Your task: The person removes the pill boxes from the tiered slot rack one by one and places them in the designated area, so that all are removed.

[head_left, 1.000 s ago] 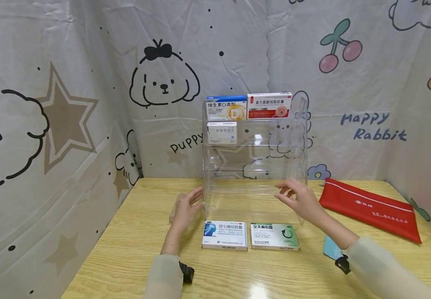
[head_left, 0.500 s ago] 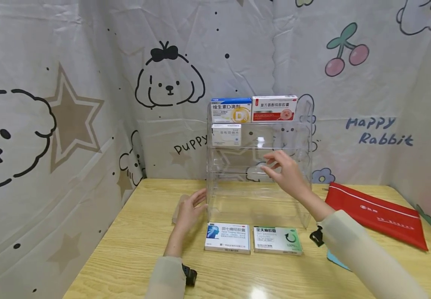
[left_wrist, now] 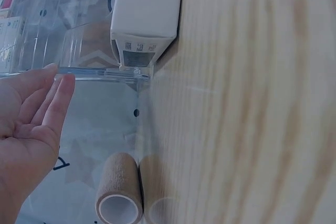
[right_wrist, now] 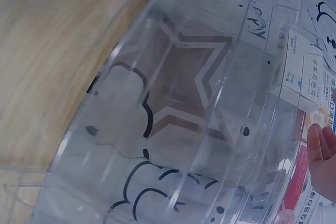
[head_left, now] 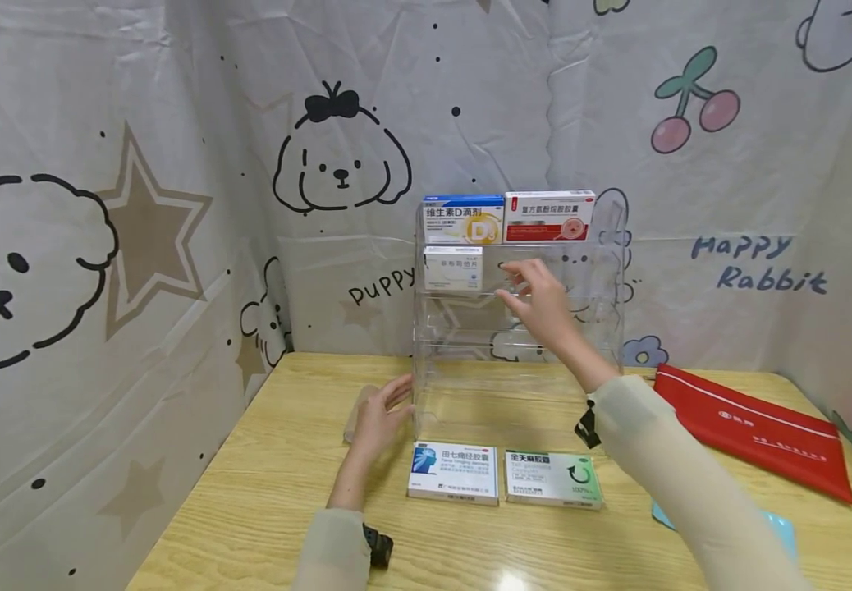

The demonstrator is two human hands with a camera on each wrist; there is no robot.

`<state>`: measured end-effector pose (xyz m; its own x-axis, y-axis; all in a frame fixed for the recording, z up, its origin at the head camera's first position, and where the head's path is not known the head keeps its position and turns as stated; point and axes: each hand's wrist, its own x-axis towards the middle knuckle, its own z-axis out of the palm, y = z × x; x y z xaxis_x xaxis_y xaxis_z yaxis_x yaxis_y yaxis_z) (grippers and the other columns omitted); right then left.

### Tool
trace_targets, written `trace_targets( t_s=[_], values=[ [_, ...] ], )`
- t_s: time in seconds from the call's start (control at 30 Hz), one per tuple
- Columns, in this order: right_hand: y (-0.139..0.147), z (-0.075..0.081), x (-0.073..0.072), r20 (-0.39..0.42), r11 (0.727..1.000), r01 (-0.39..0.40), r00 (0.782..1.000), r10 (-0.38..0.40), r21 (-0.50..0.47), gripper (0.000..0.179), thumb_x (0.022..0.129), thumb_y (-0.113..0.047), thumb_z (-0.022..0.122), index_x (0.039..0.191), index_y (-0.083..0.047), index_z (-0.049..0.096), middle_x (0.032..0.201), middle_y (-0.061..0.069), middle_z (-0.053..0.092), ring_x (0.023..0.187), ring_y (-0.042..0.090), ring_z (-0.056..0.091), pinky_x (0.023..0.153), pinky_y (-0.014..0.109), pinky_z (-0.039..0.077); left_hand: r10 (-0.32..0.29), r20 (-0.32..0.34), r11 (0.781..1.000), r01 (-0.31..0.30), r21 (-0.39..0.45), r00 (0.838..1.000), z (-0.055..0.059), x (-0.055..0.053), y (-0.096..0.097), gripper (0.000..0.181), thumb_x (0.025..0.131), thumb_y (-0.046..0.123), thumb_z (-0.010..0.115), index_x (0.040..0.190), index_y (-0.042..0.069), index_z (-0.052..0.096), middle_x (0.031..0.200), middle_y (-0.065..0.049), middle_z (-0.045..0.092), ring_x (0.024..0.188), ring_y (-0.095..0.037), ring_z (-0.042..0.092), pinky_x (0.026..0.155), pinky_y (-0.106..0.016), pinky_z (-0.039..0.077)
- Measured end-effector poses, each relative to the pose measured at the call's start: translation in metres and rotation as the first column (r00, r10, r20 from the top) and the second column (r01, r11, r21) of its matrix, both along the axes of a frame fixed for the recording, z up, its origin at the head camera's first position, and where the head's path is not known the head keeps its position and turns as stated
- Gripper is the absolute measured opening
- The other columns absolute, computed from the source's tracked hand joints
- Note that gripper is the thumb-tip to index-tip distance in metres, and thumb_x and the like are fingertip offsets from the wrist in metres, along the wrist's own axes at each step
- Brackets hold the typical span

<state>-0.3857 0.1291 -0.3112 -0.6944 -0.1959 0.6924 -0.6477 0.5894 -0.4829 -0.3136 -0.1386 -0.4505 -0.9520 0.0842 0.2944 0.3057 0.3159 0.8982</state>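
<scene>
A clear plastic tiered rack (head_left: 420,336) stands on the table. Its top tier holds a blue-and-yellow vitamin D box (head_left: 463,220) and a red-and-white medicine box (head_left: 548,217). One tier lower, at the left, sits a small white medicine box (head_left: 453,269). My right hand (head_left: 542,302) hovers just right of that box in front of the rack, thumb and fingers apart and holding nothing. The fingertips of my left hand (left_wrist: 37,111) rest at the rack's left side edge, fingers nearly straight. Before the rack lie a white-and-blue medicine box (head_left: 452,474) and a white-and-green medicine box (head_left: 552,479).
A tan roll (left_wrist: 119,187) with a white core lies left of the rack, partly behind my left hand in the head view. To the right lie a red zip pouch (head_left: 754,431) and a light-blue item (head_left: 781,532), partly hidden by my right sleeve.
My right hand has risen from the rack's lower right to the second tier, moving left toward the small white box. The left hand stays at the rack's side. The head view has shifted slightly.
</scene>
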Motion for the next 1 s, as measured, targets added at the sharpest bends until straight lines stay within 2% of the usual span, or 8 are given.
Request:
trace_targets(
  t_s=[0.2,0.43,0.7,0.83,1.0],
  values=[
    [-0.014,0.009,-0.018,0.022,1.000,0.009,1.000,-0.010,0.019,0.043,0.088,-0.008,0.071,0.127,0.001,0.057,0.113,0.025,0.056,0.099,0.040,0.060,0.088,0.050,0.059,0.001,-0.019,1.000,-0.001,0.004,1.000,0.000,0.000,-0.001,0.049,0.087,-0.013,0.061,0.134,-0.007,0.052,0.136,-0.029,0.055,0.124,-0.043,0.057,0.102,-0.044,0.054],
    [-0.028,0.017,-0.034,0.005,0.998,0.032,0.999,-0.032,0.047,0.046,0.087,-0.007,0.071,0.130,-0.001,0.057,0.112,0.023,0.054,0.097,0.036,0.058,0.086,0.046,0.057,0.009,-0.029,1.000,-0.010,-0.012,1.000,-0.001,-0.001,-0.001,0.048,0.087,-0.011,0.063,0.133,-0.006,0.053,0.135,-0.027,0.057,0.123,-0.042,0.059,0.101,-0.042,0.055],
    [-0.034,0.018,-0.041,0.024,0.993,0.013,1.000,-0.016,0.115,0.046,0.087,-0.004,0.071,0.130,0.001,0.057,0.115,0.023,0.049,0.102,0.037,0.057,0.094,0.047,0.056,-0.020,-0.059,1.000,0.020,0.002,0.998,-0.004,0.000,-0.001,0.047,0.087,-0.013,0.061,0.133,-0.009,0.052,0.135,-0.030,0.056,0.123,-0.044,0.057,0.101,-0.044,0.055],
    [-0.035,0.015,-0.044,0.044,0.994,0.003,0.999,-0.008,0.108,0.043,0.086,-0.004,0.071,0.127,0.001,0.058,0.118,0.024,0.048,0.106,0.039,0.057,0.098,0.048,0.055,-0.006,-0.041,1.000,0.006,-0.009,0.999,-0.003,0.000,-0.001,0.048,0.087,-0.011,0.062,0.134,-0.006,0.053,0.136,-0.027,0.056,0.124,-0.041,0.058,0.102,-0.043,0.054],
    [-0.041,0.014,-0.046,0.027,0.997,-0.013,1.000,0.011,0.077,0.036,0.086,-0.001,0.070,0.119,0.003,0.056,0.119,0.025,0.047,0.108,0.040,0.056,0.100,0.048,0.054,0.003,-0.041,1.000,-0.004,-0.020,0.999,-0.001,0.001,-0.002,0.047,0.088,-0.009,0.063,0.134,-0.005,0.053,0.136,-0.026,0.057,0.123,-0.040,0.059,0.101,-0.043,0.055]
  ],
)
